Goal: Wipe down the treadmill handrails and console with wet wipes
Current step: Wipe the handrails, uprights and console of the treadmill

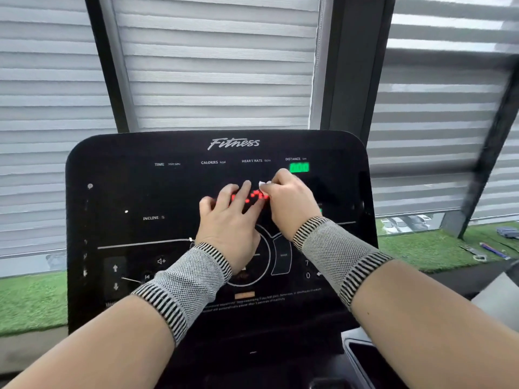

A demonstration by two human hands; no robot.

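The black treadmill console point(126, 192) fills the middle of the view, with white labels, a green distance readout and red dots lit at its centre. My left hand point(230, 220) lies flat on the screen, fingers straight and spread. Right beside it, my right hand point(289, 203) has its fingers curled round a small white wet wipe point(264, 184); only a corner of the wipe shows above the thumb. Both wrists wear grey knit bands. No handrail is in view.
Striped window blinds point(213, 66) and dark window posts stand behind the console. Green artificial turf point(421, 248) runs along the sill on both sides, with small tools lying on it at the right. A dark tray recess point(365, 357) sits at the console's lower right.
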